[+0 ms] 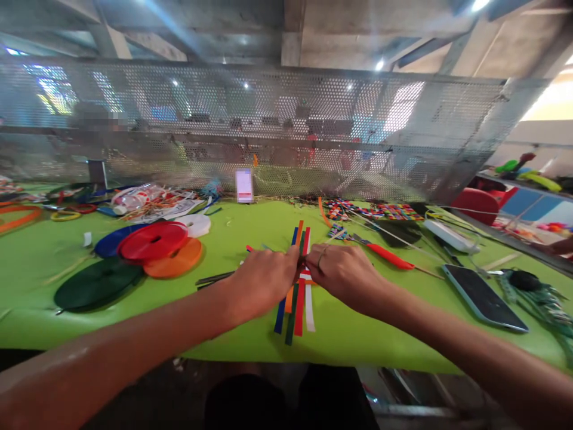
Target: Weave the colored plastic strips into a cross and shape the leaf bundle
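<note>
Several flat coloured strips (pixel 299 307) in blue, orange, green, red and white lie lengthwise on the green tabletop, and a few cross them to form a small weave. Over the weave's left side is my left hand (pixel 267 270), its fingers closed on the strips. From the right, my right hand (pixel 339 270) pinches the same strips, with a ring on one finger. Both hands nearly meet at the middle, so the fingertips and the crossing there are partly hidden. Dark strips (pixel 215 279) stick out to the left of my left hand.
Rolls of strip, among them a red roll (pixel 154 240) and a dark green roll (pixel 99 282), lie at left. Red-handled scissors (pixel 390 255) and a phone (pixel 486 297) are at right. Behind stands a perforated metal screen (pixel 277 131), with a lit phone (pixel 244 186) before it.
</note>
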`<state>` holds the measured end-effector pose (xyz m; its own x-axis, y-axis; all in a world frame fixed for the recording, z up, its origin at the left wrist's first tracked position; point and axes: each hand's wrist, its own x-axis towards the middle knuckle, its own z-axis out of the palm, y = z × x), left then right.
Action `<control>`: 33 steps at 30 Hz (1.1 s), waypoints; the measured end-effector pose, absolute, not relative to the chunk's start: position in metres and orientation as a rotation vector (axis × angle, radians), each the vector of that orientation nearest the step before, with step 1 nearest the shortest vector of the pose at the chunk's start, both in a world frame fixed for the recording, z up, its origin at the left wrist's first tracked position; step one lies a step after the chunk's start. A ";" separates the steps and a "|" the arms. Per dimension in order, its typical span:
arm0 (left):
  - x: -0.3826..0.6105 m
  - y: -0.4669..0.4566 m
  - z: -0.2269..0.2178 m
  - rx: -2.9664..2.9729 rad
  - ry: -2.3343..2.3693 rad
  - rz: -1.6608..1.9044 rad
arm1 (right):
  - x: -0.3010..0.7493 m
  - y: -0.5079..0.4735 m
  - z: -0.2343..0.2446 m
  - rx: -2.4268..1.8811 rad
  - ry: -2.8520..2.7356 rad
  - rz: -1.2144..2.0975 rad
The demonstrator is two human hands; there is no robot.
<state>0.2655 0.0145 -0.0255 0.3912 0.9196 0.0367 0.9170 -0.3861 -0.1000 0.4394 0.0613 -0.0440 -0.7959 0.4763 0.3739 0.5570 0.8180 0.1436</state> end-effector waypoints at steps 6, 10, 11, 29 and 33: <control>0.242 0.003 -0.022 -2.488 -1.816 0.083 | 0.486 0.070 -0.041 -0.531 -2.546 -0.582; 0.222 -0.002 -0.016 -2.204 -2.081 0.280 | 0.523 0.078 -0.029 -0.856 -2.315 -0.498; 0.225 -0.004 -0.013 -2.214 -2.026 0.255 | 0.524 0.074 -0.028 -0.778 -2.380 -0.368; 0.234 0.042 -0.023 -2.700 -2.019 -0.356 | 0.515 0.051 -0.070 -0.777 -1.559 1.531; 0.227 0.070 -0.036 -2.849 -1.993 -0.536 | 0.531 0.029 -0.085 -0.852 -1.480 1.579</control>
<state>0.2270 0.0700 -0.0356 0.3355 0.9416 0.0299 0.8295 -0.3103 0.4645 0.5314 0.0295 -0.0855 -0.4592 0.8872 0.0445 -0.1013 -0.0025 -0.9949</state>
